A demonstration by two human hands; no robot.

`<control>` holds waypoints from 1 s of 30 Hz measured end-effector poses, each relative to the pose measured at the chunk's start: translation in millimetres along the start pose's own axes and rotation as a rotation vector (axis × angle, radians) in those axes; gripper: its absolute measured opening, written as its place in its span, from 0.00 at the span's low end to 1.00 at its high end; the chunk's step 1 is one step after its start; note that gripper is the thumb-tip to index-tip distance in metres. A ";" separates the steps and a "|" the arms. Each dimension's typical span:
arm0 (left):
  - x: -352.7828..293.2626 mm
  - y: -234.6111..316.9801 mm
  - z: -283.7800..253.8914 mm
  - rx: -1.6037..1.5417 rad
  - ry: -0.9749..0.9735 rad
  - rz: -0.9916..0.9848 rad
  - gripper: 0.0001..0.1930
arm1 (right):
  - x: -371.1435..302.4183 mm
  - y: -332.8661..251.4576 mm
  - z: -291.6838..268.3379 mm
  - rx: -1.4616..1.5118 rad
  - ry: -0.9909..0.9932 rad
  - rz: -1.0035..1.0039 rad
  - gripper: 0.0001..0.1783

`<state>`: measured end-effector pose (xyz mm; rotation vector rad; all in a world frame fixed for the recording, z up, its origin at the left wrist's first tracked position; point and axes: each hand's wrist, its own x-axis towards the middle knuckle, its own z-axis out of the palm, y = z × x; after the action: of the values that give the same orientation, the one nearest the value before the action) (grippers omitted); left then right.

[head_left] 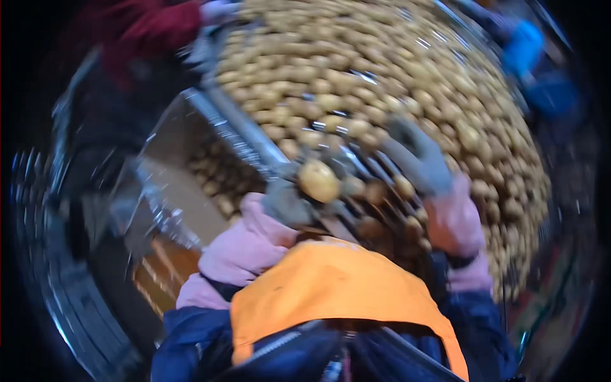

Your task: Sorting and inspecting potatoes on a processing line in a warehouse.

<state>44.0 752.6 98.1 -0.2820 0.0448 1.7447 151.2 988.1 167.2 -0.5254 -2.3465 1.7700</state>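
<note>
A broad spread of tan, rounded potatoes [388,63] fills the frame from upper centre to the right edge. Below it, at lower centre, is the wearer's bright orange cloth apron [331,283]; at centre-left stands a brown-walled box lined with clear plastic [181,184], smaller potatoes inside. Near the middle, the grey-gloved right hand [417,156] is loosely open over the spread, its contact blurred; the grey-gloved left hand [286,198] curls around one large, pale yellow potato [318,181] at frame centre.

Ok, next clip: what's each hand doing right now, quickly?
Left hand: gloved, closed around a potato.
Right hand: gloved, open, with no held item visible, though motion blurs it.
</note>
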 end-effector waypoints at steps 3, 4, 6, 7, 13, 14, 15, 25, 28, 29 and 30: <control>-24.2 1.8 -20.8 -0.045 -0.201 -0.027 0.30 | -42.3 37.6 -2.4 -0.117 0.049 -0.030 0.23; -38.5 6.4 -24.1 -0.026 -0.171 0.067 0.29 | -53.1 40.0 -1.2 -0.294 0.074 0.028 0.26; -84.4 23.8 -24.6 0.037 -0.171 0.248 0.27 | -63.6 47.3 9.7 -0.368 0.082 -0.016 0.25; -114.4 20.8 -12.8 -0.115 -0.105 0.380 0.27 | -67.4 50.2 10.4 -0.356 0.089 -0.029 0.25; -315.3 27.3 -58.8 -0.165 0.122 1.350 0.23 | -59.6 51.1 20.1 -0.260 0.036 0.004 0.23; -340.6 31.4 -70.5 -0.169 0.101 1.450 0.23 | -56.5 50.1 19.2 -0.258 0.044 0.009 0.22; -369.5 40.4 -84.4 -0.173 0.078 1.538 0.22 | -53.1 51.7 16.1 -0.273 0.030 -0.028 0.22; -348.3 126.4 -102.1 0.813 1.064 1.542 0.28 | -95.9 52.9 -20.8 -0.807 0.234 0.034 0.18; -188.7 71.3 4.8 1.296 0.727 1.155 0.20 | -130.2 41.4 -35.0 -0.752 0.303 0.283 0.14; -136.2 44.9 21.1 1.411 0.578 0.981 0.18 | -142.1 37.4 -35.3 -0.839 0.301 0.229 0.14; -85.8 11.1 34.5 1.411 0.391 0.891 0.17 | -153.7 37.3 -33.8 -0.922 0.287 0.178 0.14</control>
<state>41.7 674.2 148.4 0.5337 1.8156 2.0118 311.5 971.0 154.5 -1.0294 -2.8257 0.4780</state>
